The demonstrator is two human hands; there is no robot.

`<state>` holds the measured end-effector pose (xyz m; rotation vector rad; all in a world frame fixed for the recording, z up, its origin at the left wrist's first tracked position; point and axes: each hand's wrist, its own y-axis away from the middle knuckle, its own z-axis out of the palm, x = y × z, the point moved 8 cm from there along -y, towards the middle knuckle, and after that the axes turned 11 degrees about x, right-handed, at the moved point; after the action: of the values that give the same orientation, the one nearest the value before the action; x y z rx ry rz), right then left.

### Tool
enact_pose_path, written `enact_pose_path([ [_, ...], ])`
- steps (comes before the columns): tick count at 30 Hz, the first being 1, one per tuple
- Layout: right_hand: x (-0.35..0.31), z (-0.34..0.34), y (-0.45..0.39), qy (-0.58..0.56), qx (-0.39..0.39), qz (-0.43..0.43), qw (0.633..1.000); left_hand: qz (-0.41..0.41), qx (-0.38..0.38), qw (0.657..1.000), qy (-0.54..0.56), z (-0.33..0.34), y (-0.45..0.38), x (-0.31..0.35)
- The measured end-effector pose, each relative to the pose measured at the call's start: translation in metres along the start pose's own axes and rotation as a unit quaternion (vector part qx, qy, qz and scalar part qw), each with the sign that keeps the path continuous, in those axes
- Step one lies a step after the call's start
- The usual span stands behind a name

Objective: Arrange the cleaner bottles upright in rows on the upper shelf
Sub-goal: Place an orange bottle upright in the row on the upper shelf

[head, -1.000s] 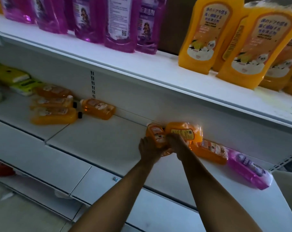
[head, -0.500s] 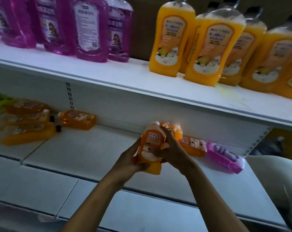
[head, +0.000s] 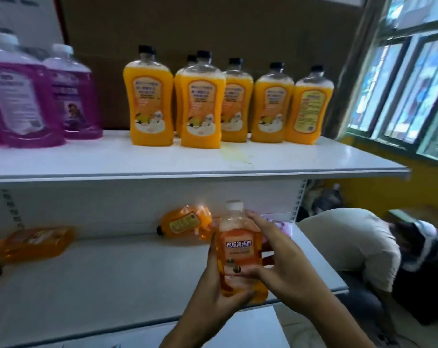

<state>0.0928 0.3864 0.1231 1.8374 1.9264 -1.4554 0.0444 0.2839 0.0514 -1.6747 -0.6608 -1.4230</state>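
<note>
Between both hands [head: 283, 270], the upright white-capped orange bottle [head: 239, 249] shows its label.

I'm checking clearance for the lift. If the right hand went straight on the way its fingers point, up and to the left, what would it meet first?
Judging loosely, the right hand, gripping the small orange bottle, would first meet the upper shelf's front edge; depth is unclear.

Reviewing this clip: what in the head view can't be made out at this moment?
- Held bottle: lower part hidden by left hand and right hand.
- Pink item on the lower shelf: mostly hidden behind bottle and right hand.
- Purple bottles: cut off by the left edge, labels blurred.
- Back-row orange bottles: hidden by the front ones; count unclear.
</note>
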Motion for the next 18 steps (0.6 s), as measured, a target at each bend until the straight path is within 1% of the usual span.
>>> enact_pose_path([
  [3,-0.002,-0.032,0.011,-0.021,0.018,0.019,0.999,0.036,-0.021,0.999,-0.004,0.021,0.002,0.021],
  [6,-0.007,-0.054,0.019,-0.029,0.013,0.049,0.998,0.065,-0.028,0.997,-0.016,0.031,0.008,0.040],
  [9,-0.023,-0.069,0.025,-0.027,0.013,0.031,0.999,0.091,-0.015,0.996,-0.007,0.033,0.017,0.063],
  [11,-0.041,-0.072,0.026,0.002,0.013,-0.015,1.000,0.114,0.007,0.993,-0.003,0.026,0.024,0.079],
  [14,-0.076,-0.070,0.019,0.086,0.025,-0.134,0.987,0.154,0.044,0.987,-0.012,0.007,0.030,0.101],
  [15,-0.088,-0.068,0.015,0.098,0.031,-0.163,0.981,0.163,0.057,0.985,-0.017,-0.002,0.032,0.107],
  [18,-0.123,-0.058,-0.001,0.071,0.027,-0.206,0.976,0.199,0.102,0.974,-0.030,-0.036,0.041,0.127],
])
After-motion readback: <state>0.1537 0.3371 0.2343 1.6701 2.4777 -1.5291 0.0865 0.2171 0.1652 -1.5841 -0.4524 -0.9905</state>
